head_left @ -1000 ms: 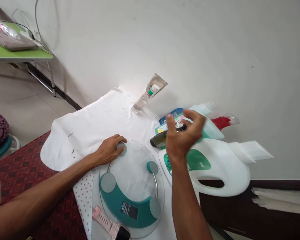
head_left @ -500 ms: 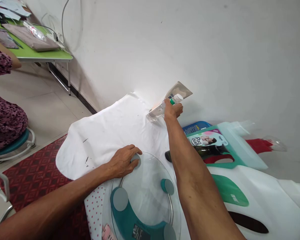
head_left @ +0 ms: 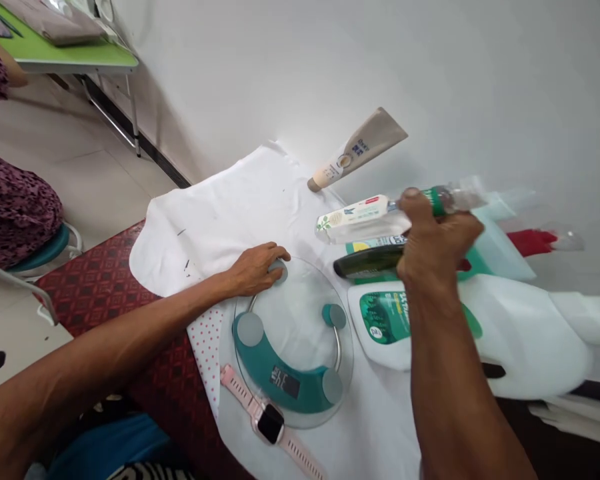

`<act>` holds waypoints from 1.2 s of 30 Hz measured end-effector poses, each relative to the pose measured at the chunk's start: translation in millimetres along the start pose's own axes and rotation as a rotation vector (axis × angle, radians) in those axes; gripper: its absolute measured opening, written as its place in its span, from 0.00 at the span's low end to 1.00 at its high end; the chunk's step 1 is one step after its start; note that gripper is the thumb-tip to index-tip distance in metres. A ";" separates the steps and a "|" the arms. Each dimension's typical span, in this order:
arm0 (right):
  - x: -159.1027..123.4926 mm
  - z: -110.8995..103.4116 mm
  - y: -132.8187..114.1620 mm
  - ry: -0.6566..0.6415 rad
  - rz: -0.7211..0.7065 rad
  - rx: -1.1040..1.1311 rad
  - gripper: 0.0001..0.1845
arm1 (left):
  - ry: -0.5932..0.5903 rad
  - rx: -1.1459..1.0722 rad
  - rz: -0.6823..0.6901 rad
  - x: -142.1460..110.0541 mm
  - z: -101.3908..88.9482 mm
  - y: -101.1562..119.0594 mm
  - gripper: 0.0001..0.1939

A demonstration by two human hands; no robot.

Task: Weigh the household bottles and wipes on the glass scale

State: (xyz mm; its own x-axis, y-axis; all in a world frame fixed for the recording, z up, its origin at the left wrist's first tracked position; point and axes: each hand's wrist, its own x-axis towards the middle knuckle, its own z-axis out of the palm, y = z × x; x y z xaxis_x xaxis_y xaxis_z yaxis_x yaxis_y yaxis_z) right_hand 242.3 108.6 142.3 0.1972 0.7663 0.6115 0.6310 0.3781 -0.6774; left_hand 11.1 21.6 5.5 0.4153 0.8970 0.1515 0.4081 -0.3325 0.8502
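My left hand (head_left: 260,269) rests at the far left edge of a round glass bathroom scale (head_left: 257,360), its thumb and fingers apart around a grey foot pad. My right hand (head_left: 435,233) is closed around a clear bottle (head_left: 357,220) with a white label and a green band near its neck, held tilted above the table. Below that bottle is a dark bottle (head_left: 367,261), partly hidden by my right hand. A beige squeeze tube (head_left: 360,150) stands on its cap near the wall. A pink smartwatch (head_left: 270,423) lies against the scale's near edge.
To the right stand a large white jug (head_left: 525,327) with a green label and a pale green bottle (head_left: 500,250), beside a red-necked bottle (head_left: 535,241). White cloth (head_left: 215,213) covers the table. At left, a person in patterned clothing (head_left: 15,207) sits by a green table (head_left: 75,57).
My right hand has carried the clear bottle rightward, away from beside the squeeze tube. My left hand stays on the scale. The view has shifted, showing the whole smartwatch.
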 end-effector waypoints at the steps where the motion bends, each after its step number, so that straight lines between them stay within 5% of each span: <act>1: -15.0 -16.3 -11.4 0.016 -0.017 0.053 0.17 | 0.002 0.006 0.003 0.1 0.1 -0.3 0.17; 5: -76.1 -65.3 -53.1 0.009 0.016 0.056 0.14 | 0.011 0.024 0.015 1.0 0.6 -1.9 0.15; 10: -127.0 -93.5 -70.9 -0.109 0.039 -0.084 0.12 | 0.012 0.042 0.024 2.4 0.7 -3.7 0.15; 25: -162.7 -86.5 -63.8 -0.167 0.137 -0.078 0.26 | 0.016 0.081 0.040 2.9 -0.7 -1.3 0.17; 28: -177.5 -84.5 -58.0 -0.053 0.121 0.022 0.27 | 0.014 0.083 0.044 3.5 0.0 -1.7 0.17; 32: -208.9 -86.8 -45.0 0.259 0.208 0.010 0.23 | 0.025 0.104 0.057 3.7 1.2 -2.8 0.16; 36: -242.6 -94.0 -25.6 0.340 0.354 -0.081 0.23 | 0.031 0.105 0.062 3.2 1.8 -2.9 0.15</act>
State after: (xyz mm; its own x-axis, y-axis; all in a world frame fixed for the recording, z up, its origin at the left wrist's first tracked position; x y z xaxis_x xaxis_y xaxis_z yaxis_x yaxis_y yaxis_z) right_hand 248.9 -135.8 49.8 0.6349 0.6221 0.4581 0.5351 0.0736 -0.8416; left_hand 12.7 24.9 2.7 0.4177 0.8818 0.2189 0.4658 -0.4147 0.7817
